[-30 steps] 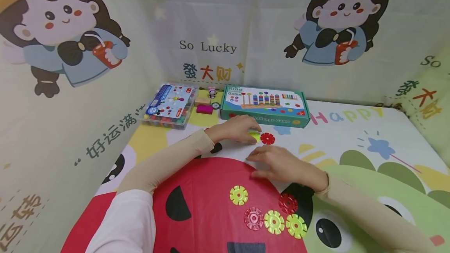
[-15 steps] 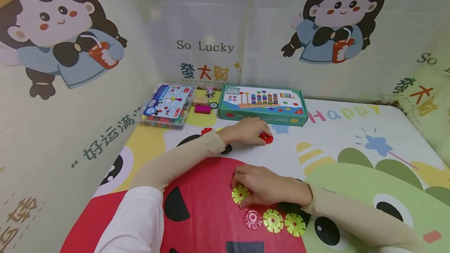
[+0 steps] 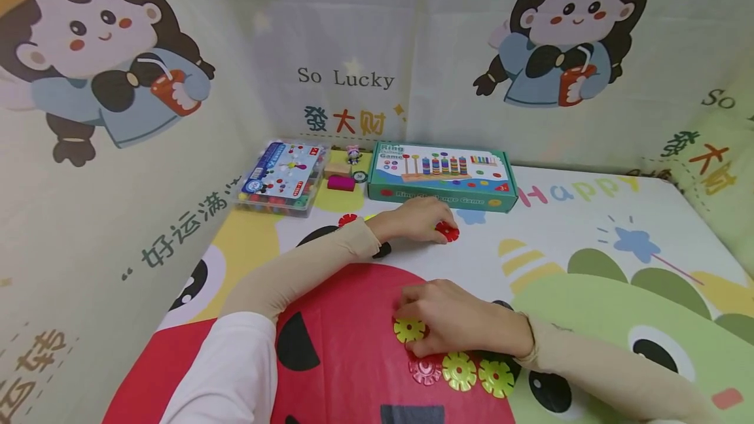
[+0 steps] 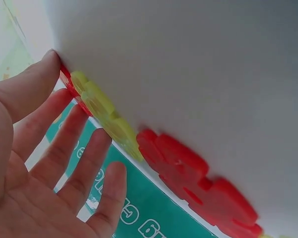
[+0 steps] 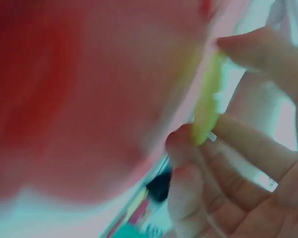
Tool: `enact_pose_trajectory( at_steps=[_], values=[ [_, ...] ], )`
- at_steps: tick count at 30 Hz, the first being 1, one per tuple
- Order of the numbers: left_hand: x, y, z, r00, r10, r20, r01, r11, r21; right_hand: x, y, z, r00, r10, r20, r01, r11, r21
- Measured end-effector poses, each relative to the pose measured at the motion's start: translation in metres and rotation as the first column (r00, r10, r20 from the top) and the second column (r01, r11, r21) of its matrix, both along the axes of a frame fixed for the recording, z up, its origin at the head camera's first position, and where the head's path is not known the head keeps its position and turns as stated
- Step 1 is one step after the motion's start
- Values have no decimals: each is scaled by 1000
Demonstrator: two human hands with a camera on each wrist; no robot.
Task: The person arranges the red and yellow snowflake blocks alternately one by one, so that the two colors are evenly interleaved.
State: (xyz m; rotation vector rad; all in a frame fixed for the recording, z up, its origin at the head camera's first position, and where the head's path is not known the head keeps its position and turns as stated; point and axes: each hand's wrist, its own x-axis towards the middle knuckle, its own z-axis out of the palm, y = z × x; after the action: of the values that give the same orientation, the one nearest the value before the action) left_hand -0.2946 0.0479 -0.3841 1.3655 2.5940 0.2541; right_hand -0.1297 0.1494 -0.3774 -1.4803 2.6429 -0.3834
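Note:
My right hand (image 3: 462,319) pinches a yellow snowflake disc (image 3: 409,329) between thumb and fingers over the red part of the cloth. The right wrist view shows that yellow disc edge-on, tilted off the surface. Farther back, my left hand (image 3: 415,220) has thumb and forefinger at the edges of a red snowflake disc (image 3: 449,231) lying on the white cloth. Another yellow disc (image 4: 107,111) lies beside it under the left palm, hidden in the head view. Below the right hand lie a pinkish-red disc (image 3: 425,370) and two yellow discs, one in the middle (image 3: 459,371), one rightmost (image 3: 497,378).
A green ring game box (image 3: 442,178) stands behind the left hand. To its left are a clear case of beads (image 3: 283,178), a magenta block (image 3: 341,182) and a small figurine (image 3: 353,154). A red disc (image 3: 347,219) lies behind the left forearm.
The right hand has come down toward me and left onto the yellow disc and tilted it. The left hand has shifted right onto the red disc, then stayed there.

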Motion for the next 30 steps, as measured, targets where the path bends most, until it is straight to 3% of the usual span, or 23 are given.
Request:
enact_pose_trajectory(
  at_steps=[4,9,13,16,23,30],
  values=[
    [0,1,0,1000,7,0,-7,1000,5,-12,17,6,994,-101,51,102,995,-16],
    [0,2,2,1000,-4,-14,4,1000,-2,-52,65,14,976,-217,17,217,972,-89],
    [-1,3,4,1000,-1,-25,1,1000,-9,-91,103,15,938,-344,-49,337,935,-112],
    [-1,3,4,1000,-17,-25,17,1000,-9,-107,119,8,908,-415,-62,411,909,-73],
    [0,4,2,1000,-19,-24,19,1000,0,-108,118,-8,907,-405,-115,400,914,-60],
    [-1,5,5,1000,-14,12,14,1000,-2,-98,114,-9,879,-465,-107,463,885,-45]
  ],
)
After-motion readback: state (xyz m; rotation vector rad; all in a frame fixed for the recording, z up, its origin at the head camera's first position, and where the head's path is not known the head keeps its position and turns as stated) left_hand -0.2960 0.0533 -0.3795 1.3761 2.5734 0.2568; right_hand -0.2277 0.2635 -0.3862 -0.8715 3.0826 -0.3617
